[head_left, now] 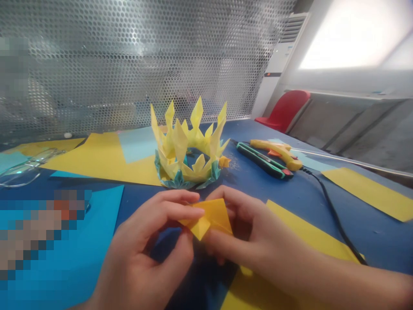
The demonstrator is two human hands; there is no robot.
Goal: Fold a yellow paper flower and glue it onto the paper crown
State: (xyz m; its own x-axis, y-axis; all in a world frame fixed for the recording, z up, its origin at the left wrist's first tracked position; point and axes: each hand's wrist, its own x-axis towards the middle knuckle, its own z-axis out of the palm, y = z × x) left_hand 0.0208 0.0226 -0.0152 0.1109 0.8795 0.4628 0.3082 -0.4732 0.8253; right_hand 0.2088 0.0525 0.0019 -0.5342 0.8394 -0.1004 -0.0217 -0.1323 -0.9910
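Between my two hands is a small folded piece of yellow origami paper [214,213], with a pointed flap toward me. My left hand [151,241] grips its left side, fingers on top and thumb below. Its right side is pinched by my right hand [245,228], the thumb along the near edge and the fingers behind. Just beyond stands a folded paper crown [193,159], with tall pale-yellow points and blue-green pieces round its base. A small orange-yellow paper piece [224,162] sits at the crown's right side.
To the right lie a green-and-black utility knife [264,161] and a yellow glue gun [280,150] with a black cord [332,211]. Yellow sheets [106,157] and a blue sheet [97,245] cover parts of the table. Eyeglasses [29,165] rest at left. A perforated metal panel [145,56] rises behind.
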